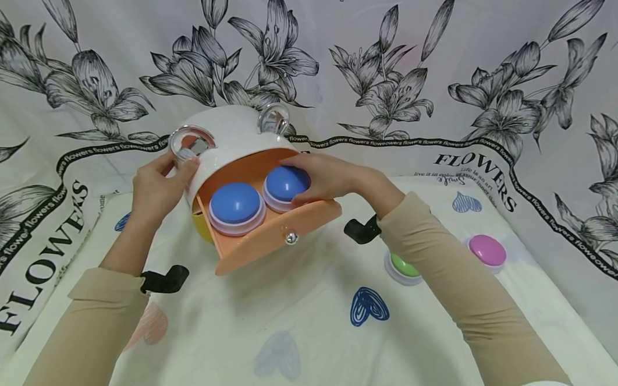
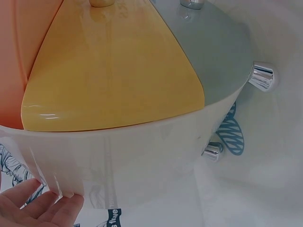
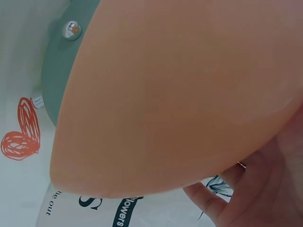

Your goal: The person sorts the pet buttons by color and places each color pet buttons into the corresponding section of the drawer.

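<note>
A white rounded drawer box (image 1: 232, 124) with chrome rings on top stands on the bedspread. Its orange drawer (image 1: 259, 251) is pulled out at the front. Two blue domed push buttons with pale bases lie inside, the left blue button (image 1: 235, 202) and the right blue button (image 1: 287, 182). My right hand (image 1: 326, 171) grips the right one, thumb at its near side and fingers over the far side. At the box's upper left, my left hand (image 1: 156, 186) holds the shell beside the chrome ring (image 1: 192, 142). In the left wrist view its fingertips touch the white side wall.
Below the orange drawer are a yellow drawer (image 2: 113, 71) and a grey-green drawer (image 2: 215, 52). On the bedspread (image 1: 323, 355) to the right lie a green push button (image 1: 403, 268), partly behind the right sleeve, and a pink push button (image 1: 487, 250). A flower-printed cloth (image 1: 362, 15) hangs behind.
</note>
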A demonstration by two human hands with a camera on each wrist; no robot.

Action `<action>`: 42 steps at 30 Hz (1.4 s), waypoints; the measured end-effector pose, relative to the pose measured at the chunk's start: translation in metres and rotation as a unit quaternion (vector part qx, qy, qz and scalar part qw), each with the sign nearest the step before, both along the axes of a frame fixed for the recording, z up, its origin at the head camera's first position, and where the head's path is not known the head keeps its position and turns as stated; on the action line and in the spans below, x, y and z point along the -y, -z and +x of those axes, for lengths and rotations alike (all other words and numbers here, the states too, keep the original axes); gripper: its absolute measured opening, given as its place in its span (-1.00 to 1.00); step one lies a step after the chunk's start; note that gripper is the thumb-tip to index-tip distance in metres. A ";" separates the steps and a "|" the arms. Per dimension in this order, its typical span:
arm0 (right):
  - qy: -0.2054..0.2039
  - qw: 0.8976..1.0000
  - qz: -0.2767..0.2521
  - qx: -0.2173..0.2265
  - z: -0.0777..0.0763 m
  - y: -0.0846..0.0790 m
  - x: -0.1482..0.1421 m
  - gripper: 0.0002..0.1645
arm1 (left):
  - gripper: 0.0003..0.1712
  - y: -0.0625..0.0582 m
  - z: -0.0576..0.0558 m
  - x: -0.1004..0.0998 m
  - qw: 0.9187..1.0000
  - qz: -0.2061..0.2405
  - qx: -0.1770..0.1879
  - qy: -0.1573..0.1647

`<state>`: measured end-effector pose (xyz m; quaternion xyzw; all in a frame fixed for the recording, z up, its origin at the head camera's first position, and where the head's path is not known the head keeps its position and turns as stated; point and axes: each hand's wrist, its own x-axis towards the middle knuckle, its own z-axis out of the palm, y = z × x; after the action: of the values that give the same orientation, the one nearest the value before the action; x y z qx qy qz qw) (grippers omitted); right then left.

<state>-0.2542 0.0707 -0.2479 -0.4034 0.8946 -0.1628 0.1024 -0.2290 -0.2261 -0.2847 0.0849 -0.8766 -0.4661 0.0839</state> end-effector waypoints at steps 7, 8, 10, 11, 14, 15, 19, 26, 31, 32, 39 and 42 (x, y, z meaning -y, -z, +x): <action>-0.004 1.000 -0.005 0.010 -0.001 0.000 -0.001 -0.14 | -0.16 0.000 0.001 0.001 1.000 -0.005 -0.007 0.000; -0.006 1.000 -0.009 0.008 -0.001 0.000 -0.001 -0.15 | -0.16 0.001 0.001 0.001 1.000 -0.005 -0.009 0.001; -0.008 1.000 -0.019 0.004 -0.001 0.000 -0.002 -0.16 | -0.17 0.001 0.001 0.001 1.000 -0.004 -0.009 0.002; -0.007 1.000 -0.025 0.000 0.000 0.000 -0.003 -0.17 | -0.17 0.001 0.001 0.001 1.000 -0.004 -0.009 0.002; 0.002 0.999 -0.043 -0.008 0.001 -0.001 -0.006 -0.22 | -0.16 0.001 0.000 0.001 1.000 -0.007 -0.008 0.001; 0.006 0.999 -0.050 -0.010 0.001 -0.002 -0.007 -0.24 | -0.16 0.001 0.000 0.001 1.000 -0.008 -0.007 0.000; 0.020 0.996 -0.085 -0.024 0.004 -0.003 -0.012 -0.35 | -0.17 0.001 0.000 0.001 1.000 -0.007 -0.008 0.000; 0.013 0.986 -0.154 -0.068 0.015 -0.008 -0.020 -0.50 | -0.18 0.001 0.000 0.001 1.000 -0.002 -0.006 0.001; 0.022 0.977 -0.187 -0.094 0.026 -0.011 -0.024 -0.55 | -0.17 0.000 0.000 0.000 1.000 -0.001 -0.004 0.002; 0.025 0.976 -0.192 -0.099 0.029 -0.011 -0.025 -0.56 | -0.17 0.000 0.000 0.000 1.000 -0.001 -0.004 0.002; 0.032 0.962 -0.233 -0.142 0.046 -0.007 -0.033 -0.62 | -0.18 -0.001 0.001 -0.001 1.000 -0.002 -0.005 0.002; 0.031 0.951 -0.261 -0.161 0.053 -0.003 -0.035 -0.66 | -0.17 -0.001 0.001 -0.001 1.000 -0.004 -0.003 0.000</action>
<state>-0.2008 0.1062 -0.2450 -0.4094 0.8374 -0.3267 -0.1564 -0.2283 -0.2248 -0.2832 0.0833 -0.8781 -0.4630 0.0867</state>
